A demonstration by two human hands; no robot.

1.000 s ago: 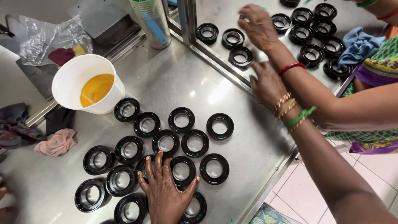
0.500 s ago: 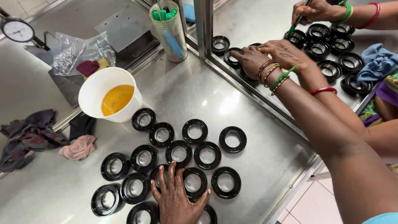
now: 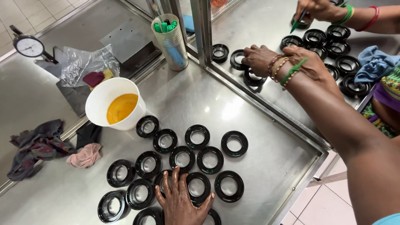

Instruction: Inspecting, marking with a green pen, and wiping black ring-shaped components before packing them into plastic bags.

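Pressing flat, fingers spread, left hand (image 3: 181,202) on black rubber rings (image 3: 196,160) clustered near; right hand (image 3: 260,58) reaching far across steel divider (image 3: 266,110), fingers curled on another black ring (image 3: 253,78).

Brushed, reflective steel table (image 3: 250,112); glossy black rubber-like rings (image 3: 210,159) with shiny metal cores; smooth white plastic cup (image 3: 104,98); crinkled clear plastic bag (image 3: 81,62); matt, crumpled cloth rags (image 3: 35,146).

Rubber seal rings (image 3: 210,160) lie clustered on the steel table (image 3: 266,137); a cup of oil (image 3: 115,103) stands behind them, rags (image 3: 37,146) to its left.
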